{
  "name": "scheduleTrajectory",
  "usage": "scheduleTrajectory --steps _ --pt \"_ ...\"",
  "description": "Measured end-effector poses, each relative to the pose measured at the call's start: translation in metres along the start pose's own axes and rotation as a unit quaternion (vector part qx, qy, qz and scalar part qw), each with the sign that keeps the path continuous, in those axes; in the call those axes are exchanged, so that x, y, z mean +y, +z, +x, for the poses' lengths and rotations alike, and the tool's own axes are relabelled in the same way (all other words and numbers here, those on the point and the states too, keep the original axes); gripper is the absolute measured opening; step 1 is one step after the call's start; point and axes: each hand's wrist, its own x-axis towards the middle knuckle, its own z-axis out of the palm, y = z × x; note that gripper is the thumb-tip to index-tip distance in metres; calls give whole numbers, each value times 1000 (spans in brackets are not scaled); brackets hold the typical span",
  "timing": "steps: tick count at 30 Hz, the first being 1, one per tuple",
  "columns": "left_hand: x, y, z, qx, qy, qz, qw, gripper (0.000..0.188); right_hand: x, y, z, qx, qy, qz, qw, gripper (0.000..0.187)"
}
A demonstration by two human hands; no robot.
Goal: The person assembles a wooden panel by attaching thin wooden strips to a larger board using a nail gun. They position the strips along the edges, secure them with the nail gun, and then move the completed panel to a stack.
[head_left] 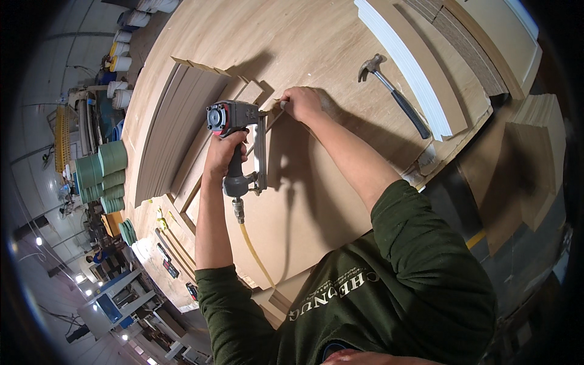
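Observation:
My left hand is wrapped round the grip of a pneumatic nail gun, dark grey with a red ring and a silver magazine. A yellow air hose runs from its fitting down toward my body. The gun's nose is by the far edge of a large flat brown board. At that edge, close to the nose, my right hand has its fingers closed on a narrow wooden strip. Its fingertips are partly hidden. Both hands' shadows fall across the board.
A claw hammer lies to the right on the plywood table. Stacked brown panels stand at left; white-edged panels lie at far right. Small tools rest at lower left. More boards stand off the table's right edge.

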Motion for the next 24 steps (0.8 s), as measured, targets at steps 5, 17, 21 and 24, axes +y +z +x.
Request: scheduleTrajectory --steps 5,17,21,24 --pt "6 4 -4 6 -13 11 1000 14 0 1 0 3 -5 -1 1000 8" --pt "-18 -39 -32 26 -3 -75 997 18 -8 -4 1 -27 21 -26 999 22" --pt "-51 -65 -47 58 -40 -67 995 19 -9 -8 0 -42 23 -8 999 25" --pt "-67 -72 -52 70 -48 -57 995 21 -11 -8 0 -41 28 -15 999 23"
